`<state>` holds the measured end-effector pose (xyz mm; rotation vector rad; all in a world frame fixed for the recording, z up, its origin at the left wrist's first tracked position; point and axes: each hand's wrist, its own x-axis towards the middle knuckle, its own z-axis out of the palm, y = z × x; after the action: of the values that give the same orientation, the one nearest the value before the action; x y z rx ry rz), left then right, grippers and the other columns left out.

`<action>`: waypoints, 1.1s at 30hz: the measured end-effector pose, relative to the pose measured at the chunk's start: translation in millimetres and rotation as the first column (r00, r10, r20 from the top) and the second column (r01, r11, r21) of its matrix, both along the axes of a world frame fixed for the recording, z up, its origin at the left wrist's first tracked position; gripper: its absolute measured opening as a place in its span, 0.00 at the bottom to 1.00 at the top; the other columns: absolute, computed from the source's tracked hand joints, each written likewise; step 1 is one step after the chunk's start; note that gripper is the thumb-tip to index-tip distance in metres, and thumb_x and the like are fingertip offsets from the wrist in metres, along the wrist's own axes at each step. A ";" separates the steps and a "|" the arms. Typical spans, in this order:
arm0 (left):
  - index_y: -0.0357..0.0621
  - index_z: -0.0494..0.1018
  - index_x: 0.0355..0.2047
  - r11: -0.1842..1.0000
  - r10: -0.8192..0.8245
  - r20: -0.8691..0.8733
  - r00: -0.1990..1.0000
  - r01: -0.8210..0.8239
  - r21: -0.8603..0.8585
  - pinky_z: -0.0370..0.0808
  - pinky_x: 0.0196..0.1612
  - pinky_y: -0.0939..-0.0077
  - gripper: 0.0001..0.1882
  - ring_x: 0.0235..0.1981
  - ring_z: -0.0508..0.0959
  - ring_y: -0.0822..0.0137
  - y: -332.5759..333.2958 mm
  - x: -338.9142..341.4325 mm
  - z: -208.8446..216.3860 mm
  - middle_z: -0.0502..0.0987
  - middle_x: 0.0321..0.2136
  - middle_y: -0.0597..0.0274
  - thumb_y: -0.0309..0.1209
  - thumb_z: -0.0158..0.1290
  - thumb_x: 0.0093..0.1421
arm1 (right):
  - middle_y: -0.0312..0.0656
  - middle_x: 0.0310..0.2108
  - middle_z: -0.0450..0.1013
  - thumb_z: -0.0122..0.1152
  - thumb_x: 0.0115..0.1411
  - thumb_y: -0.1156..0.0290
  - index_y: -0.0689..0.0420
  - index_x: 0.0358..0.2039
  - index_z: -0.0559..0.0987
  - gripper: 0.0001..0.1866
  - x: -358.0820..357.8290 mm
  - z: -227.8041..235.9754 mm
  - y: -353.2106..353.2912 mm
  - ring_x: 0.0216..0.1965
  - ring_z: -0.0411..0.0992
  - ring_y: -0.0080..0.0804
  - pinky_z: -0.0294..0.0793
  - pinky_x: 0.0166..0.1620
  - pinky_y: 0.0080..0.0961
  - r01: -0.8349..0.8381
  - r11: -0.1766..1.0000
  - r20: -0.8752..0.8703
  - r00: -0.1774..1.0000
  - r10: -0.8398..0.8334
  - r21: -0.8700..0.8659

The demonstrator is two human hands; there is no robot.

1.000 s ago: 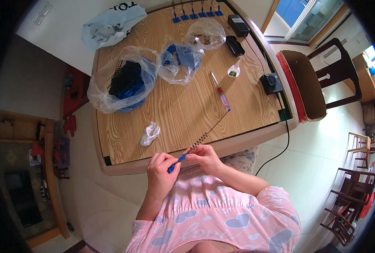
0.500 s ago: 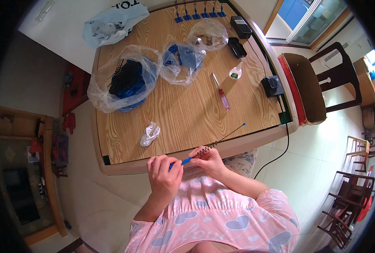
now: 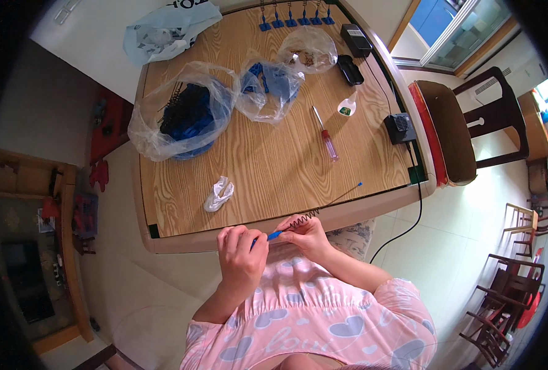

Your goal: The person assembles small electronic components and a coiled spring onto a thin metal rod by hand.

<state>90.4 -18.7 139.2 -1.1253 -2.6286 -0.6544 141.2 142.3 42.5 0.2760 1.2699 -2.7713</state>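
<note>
At the table's near edge, both hands hold a thin black coiled wire (image 3: 303, 219) with a blue plastic end piece (image 3: 274, 235). My left hand (image 3: 241, 254) is closed round the blue piece, hiding much of it. The fingers of my right hand (image 3: 308, 237) pinch where the blue piece meets the coil. Beyond the coil, the wire runs straight up to the right, over the tabletop, to a small blue tip (image 3: 360, 184).
On the wooden table (image 3: 255, 179) lie a crumpled white bag (image 3: 218, 195), a red-handled screwdriver (image 3: 329, 147), a white bottle (image 3: 347, 108) and a corded black box (image 3: 400, 128). Clear bags hold black coils (image 3: 188, 114), blue parts (image 3: 277, 92) and small brownish pieces (image 3: 302, 59). Several blue-based coils (image 3: 290, 23) stand behind.
The view has shifted slightly. Both hands keep their hold on the wire and its blue end piece, with hardly any visible movement.
</note>
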 end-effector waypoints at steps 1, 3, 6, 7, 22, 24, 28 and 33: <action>0.42 0.76 0.29 1.000 0.000 0.029 1.000 -0.001 0.018 0.67 0.46 0.60 0.10 0.37 0.73 0.60 0.2 -0.3 -1.1 0.73 0.29 0.64 0.22 0.61 0.42 | 0.43 0.38 0.76 0.62 0.54 0.84 0.63 0.34 0.78 0.07 -0.9 -0.6 -0.3 0.38 0.74 0.26 0.74 0.44 0.22 0.002 1.000 0.016 1.000 -0.002 -0.005; 0.40 0.76 0.28 0.999 0.021 0.137 0.990 -0.027 0.040 0.68 0.44 0.63 0.09 0.35 0.74 0.59 -1.1 -2.0 -7.0 0.73 0.28 0.63 0.22 0.61 0.43 | 0.42 0.38 0.76 0.62 0.54 0.84 0.63 0.34 0.78 0.07 -3.0 0.5 0.9 0.38 0.74 0.25 0.74 0.43 0.22 0.007 1.000 0.036 0.999 -0.006 -0.011; 0.37 0.76 0.27 0.986 0.026 0.474 0.880 -0.100 0.132 0.70 0.39 0.71 0.06 0.32 0.76 0.62 -6.5 -6.5 -20.9 0.74 0.27 0.61 0.23 0.60 0.47 | 0.36 0.34 0.77 0.62 0.58 0.77 0.64 0.35 0.78 0.05 -9.7 12.6 6.4 0.36 0.74 0.20 0.74 0.43 0.18 -0.026 0.998 0.047 0.999 0.023 0.055; 0.35 0.77 0.27 0.967 -0.007 0.668 0.744 -0.165 0.193 0.71 0.36 0.75 0.05 0.31 0.77 0.65 -8.6 -8.5 -26.2 0.75 0.26 0.61 0.23 0.60 0.50 | 0.36 0.33 0.77 0.61 0.59 0.75 0.63 0.35 0.79 0.06 -10.5 11.1 10.2 0.36 0.74 0.19 0.74 0.42 0.18 -0.095 0.993 0.079 0.993 0.089 0.070; 0.33 0.78 0.30 0.895 -0.347 0.931 -0.110 -0.336 0.294 0.71 0.35 0.84 0.11 0.29 0.76 0.77 -19.9 -21.4 -52.4 0.80 0.27 0.61 0.31 0.53 0.61 | 0.40 0.36 0.77 0.59 0.61 0.74 0.65 0.39 0.79 0.09 -4.7 -15.9 15.5 0.37 0.74 0.22 0.74 0.44 0.20 -0.208 0.975 0.051 0.976 0.212 -0.084; 0.33 0.78 0.30 0.893 -0.350 0.928 -0.125 -0.344 0.290 0.71 0.36 0.83 0.11 0.28 0.76 0.76 -20.1 -21.6 -54.7 0.80 0.27 0.60 0.30 0.53 0.61 | 0.40 0.36 0.77 0.58 0.61 0.74 0.65 0.38 0.79 0.08 -5.2 -14.5 15.3 0.38 0.75 0.23 0.75 0.44 0.21 -0.211 0.976 0.065 0.975 0.215 -0.058; 0.33 0.79 0.30 0.889 -0.359 0.922 -0.144 -0.352 0.291 0.71 0.35 0.83 0.11 0.29 0.76 0.76 -19.7 -22.6 -55.5 0.80 0.27 0.61 0.30 0.53 0.61 | 0.35 0.33 0.76 0.59 0.61 0.72 0.64 0.37 0.80 0.08 -6.2 -4.9 12.6 0.36 0.72 0.19 0.72 0.43 0.18 -0.180 0.981 0.073 0.980 0.186 -0.072; 0.34 0.79 0.30 0.912 -0.305 0.951 -0.042 -0.300 0.280 0.70 0.35 0.83 0.10 0.29 0.76 0.77 -16.6 -22.5 -48.4 0.80 0.27 0.63 0.30 0.54 0.60 | 0.34 0.33 0.76 0.59 0.61 0.72 0.63 0.38 0.79 0.08 -4.9 -11.0 12.9 0.36 0.72 0.19 0.73 0.43 0.18 -0.175 0.984 0.047 0.983 0.176 -0.025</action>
<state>67.9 -35.2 90.9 -0.3446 -2.9602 -2.9277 136.2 155.1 31.4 0.2182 1.1914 -2.6119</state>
